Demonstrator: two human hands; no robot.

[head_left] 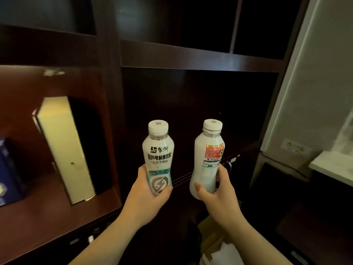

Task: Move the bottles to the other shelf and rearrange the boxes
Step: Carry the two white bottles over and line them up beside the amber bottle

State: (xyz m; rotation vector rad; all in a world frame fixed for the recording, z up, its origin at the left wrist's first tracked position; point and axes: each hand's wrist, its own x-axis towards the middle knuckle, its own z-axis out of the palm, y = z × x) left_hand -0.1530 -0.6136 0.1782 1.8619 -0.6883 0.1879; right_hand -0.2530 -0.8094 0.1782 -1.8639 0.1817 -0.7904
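Two white drink bottles with white caps are held upright in front of a dark shelf compartment (200,104). My left hand (147,196) grips the base of the left bottle (158,155), whose black printed label faces me. My right hand (215,192) grips the base of the right bottle (208,155), which shows a red label patch. In the left compartment a tall cream and black box (66,148) stands upright on the reddish wooden shelf (38,217). A dark blue box (9,173) stands at the far left edge, partly cut off.
A dark wooden shelving unit fills the view, with upper compartments (191,25) in shadow. A pale wall or cabinet side (315,83) rises on the right, with a light counter edge (328,167) below it. Cardboard and white paper (219,245) lie low between my forearms.
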